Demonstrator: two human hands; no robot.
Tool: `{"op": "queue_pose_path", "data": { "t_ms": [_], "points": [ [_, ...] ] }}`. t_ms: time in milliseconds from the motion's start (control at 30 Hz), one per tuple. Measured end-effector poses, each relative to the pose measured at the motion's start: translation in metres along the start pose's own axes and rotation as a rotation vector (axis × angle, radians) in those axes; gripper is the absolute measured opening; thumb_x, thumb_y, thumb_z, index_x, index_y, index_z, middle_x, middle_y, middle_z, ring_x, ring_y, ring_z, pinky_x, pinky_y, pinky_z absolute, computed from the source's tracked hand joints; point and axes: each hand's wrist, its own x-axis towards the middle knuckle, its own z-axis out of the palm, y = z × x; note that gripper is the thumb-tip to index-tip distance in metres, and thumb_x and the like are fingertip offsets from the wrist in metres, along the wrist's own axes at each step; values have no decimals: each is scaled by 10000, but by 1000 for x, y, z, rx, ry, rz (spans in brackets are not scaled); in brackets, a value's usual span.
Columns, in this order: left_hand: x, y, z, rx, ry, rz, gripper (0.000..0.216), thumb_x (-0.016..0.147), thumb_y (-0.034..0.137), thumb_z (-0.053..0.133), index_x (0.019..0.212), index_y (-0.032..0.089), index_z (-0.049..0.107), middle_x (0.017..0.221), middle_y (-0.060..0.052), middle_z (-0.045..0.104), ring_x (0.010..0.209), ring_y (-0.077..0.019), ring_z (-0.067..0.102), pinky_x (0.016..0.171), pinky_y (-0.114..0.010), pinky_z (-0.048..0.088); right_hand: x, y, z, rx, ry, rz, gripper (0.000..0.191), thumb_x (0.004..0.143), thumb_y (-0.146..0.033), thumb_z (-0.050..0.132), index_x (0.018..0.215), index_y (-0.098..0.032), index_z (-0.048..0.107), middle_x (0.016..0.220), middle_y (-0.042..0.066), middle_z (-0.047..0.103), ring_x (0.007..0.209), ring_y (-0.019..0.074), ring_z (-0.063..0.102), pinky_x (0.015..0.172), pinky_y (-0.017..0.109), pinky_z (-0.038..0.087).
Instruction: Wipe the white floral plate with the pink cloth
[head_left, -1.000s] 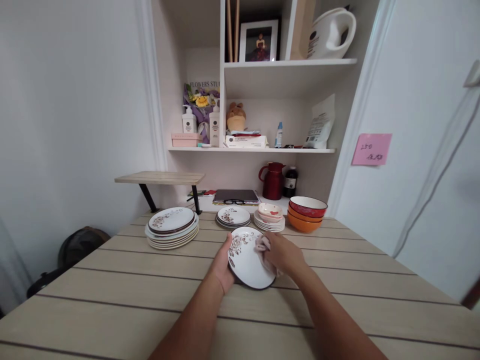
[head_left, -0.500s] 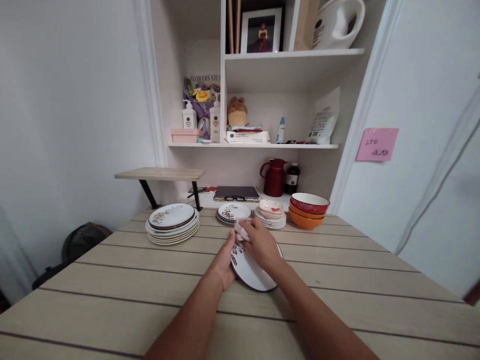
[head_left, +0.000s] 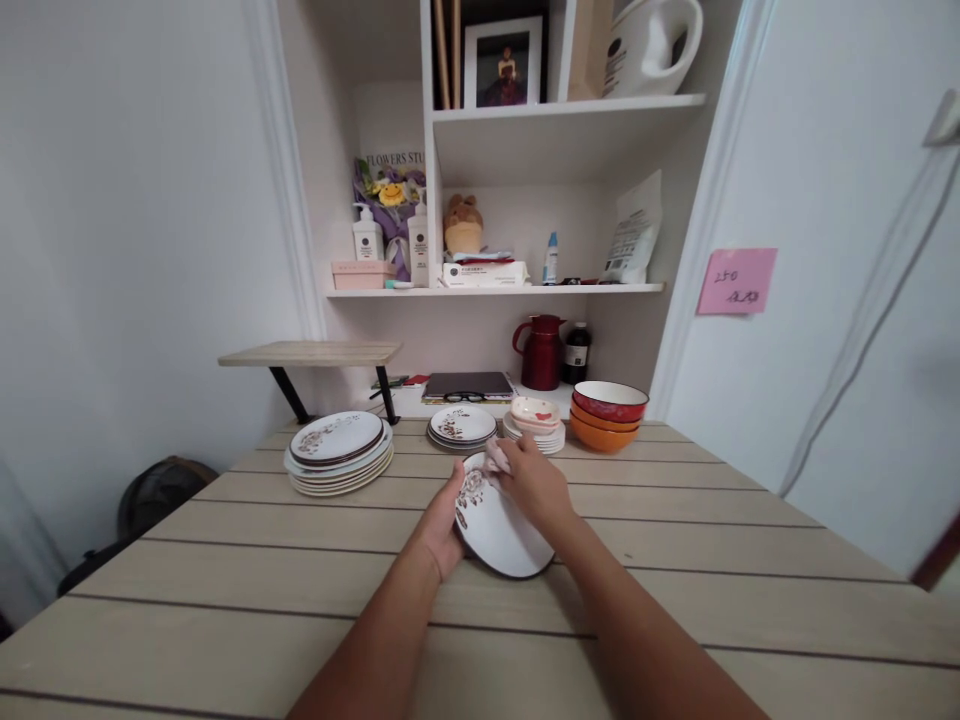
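- Floral plate [head_left: 510, 535], one, white, dark-rimmed, brown print at its left: in the person's hands, tilted, over the middle of the desk [head_left: 225, 600]; whether its lower rim touches the wood is not clear
- Left hand [head_left: 441, 525]: grip clamped on the plate's left edge, thumb along the rim, other fingers mostly hidden underneath
- Right hand [head_left: 536, 490]: grip closed on a bunched pale cloth [head_left: 495, 457], set against the upper face of the plate beside the print
- Small plates [head_left: 463, 425], one stack: just beyond the floral plate
- Saucers [head_left: 551, 445], one stack, heart-marked dishes [head_left: 536, 412] on top: beyond the right hand
- Bowls [head_left: 604, 437], nested, red above orange: right of the saucers
- Large plates [head_left: 341, 487], one stack: to the left, well apart from both hands
- Chief risk: plate could twist or slip, being held at one side only, if the cloth presses hard at the opposite edge; a chipped rim might follow
- Second risk: knuckles or rim may knock the saucers or small plates, should a stroke run too far forward
- Minor risk: so small a wad might leave patches unwiped
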Motion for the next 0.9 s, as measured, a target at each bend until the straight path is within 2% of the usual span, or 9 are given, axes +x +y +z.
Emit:
{"op": "queue_pose_path", "data": {
  "t_ms": [167, 300, 500, 633, 700, 767, 900],
  "points": [
    [-1, -1, -2, -19, -21, -8, 606, 780, 515, 538, 1234, 115, 519, 1134, -161, 642, 1036, -289, 606, 967, -425, 399, -6, 12, -13, -111, -56, 88, 355, 812, -362, 469, 1156, -274, 458, 1127, 93, 522, 861, 240, 597, 592, 294, 370],
    [0, -2, -5, -47, -8, 29, 599, 788, 494, 536, 1250, 115, 504, 1153, -162, 632, 1053, -289, 597, 978, -423, 391, -14, 13, -19, -204, -178, 109, 326, 781, -286, 472, 1099, -219, 493, 1068, 127, 588, 877, 282, 612, 629, 335, 392],
    [1, -2, -6, -93, 46, 75, 616, 796, 519, 504, 1252, 105, 498, 1160, -168, 626, 1076, -294, 581, 989, -441, 376, -27, 2, -17, -199, -318, -61, 284, 678, -212, 552, 958, -188, 597, 942, 153, 663, 833, 307, 624, 616, 339, 380],
    [-1, 1, -6, -100, 4, 42, 630, 782, 534, 518, 1240, 102, 507, 1143, -169, 636, 1072, -297, 582, 979, -440, 382, -35, -7, -14, -112, -382, -274, 236, 671, -244, 579, 906, -245, 599, 952, 62, 669, 849, 242, 609, 630, 290, 355],
    [-3, 2, -6, -93, -9, 10, 638, 769, 542, 532, 1229, 101, 516, 1117, -165, 650, 1059, -299, 589, 965, -439, 393, -37, -11, -11, -1, -367, -358, 213, 708, -282, 568, 919, -256, 580, 962, 28, 655, 862, 213, 590, 650, 273, 346],
    [-4, 3, -5, -80, 19, -14, 653, 748, 551, 557, 1217, 99, 524, 1080, -158, 667, 1034, -300, 602, 947, -435, 408, -35, -16, -6, 109, -298, -377, 211, 762, -331, 536, 956, -250, 558, 969, 27, 632, 861, 196, 571, 662, 265, 337],
    [-5, 3, 0, -58, 91, -6, 675, 725, 577, 568, 1203, 101, 536, 1027, -151, 688, 984, -298, 626, 911, -426, 435, -23, -20, 0, 143, -145, -278, 265, 833, -401, 477, 1063, -275, 519, 1052, 40, 564, 894, 185, 554, 653, 256, 326]
  ]
}}
